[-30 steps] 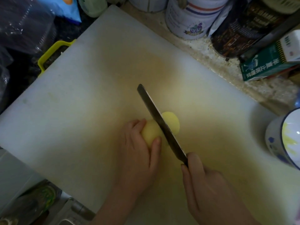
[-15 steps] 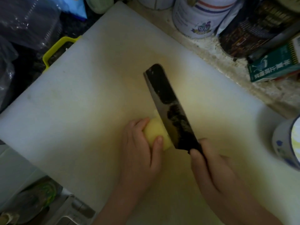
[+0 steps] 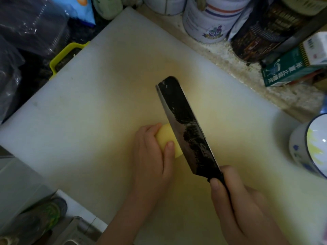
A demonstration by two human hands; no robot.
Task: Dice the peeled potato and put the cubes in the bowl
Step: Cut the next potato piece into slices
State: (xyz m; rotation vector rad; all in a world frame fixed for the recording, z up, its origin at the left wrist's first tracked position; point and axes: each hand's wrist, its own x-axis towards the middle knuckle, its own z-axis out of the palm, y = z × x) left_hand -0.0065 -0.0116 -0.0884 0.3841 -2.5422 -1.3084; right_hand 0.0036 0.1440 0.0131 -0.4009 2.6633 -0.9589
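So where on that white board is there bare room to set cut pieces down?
The left of the cutting board, between the yellow handle and the left hand, is bare. So is the strip between the knife and the bowl, and the far corner beyond its tip. Crowded: the counter behind, with tins and a green box.

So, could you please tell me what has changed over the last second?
The knife has tipped over: its blade stood edge-on in the potato, now its flat side shows and hides the piece on its right. The left hand still grips the potato, the right hand the knife.
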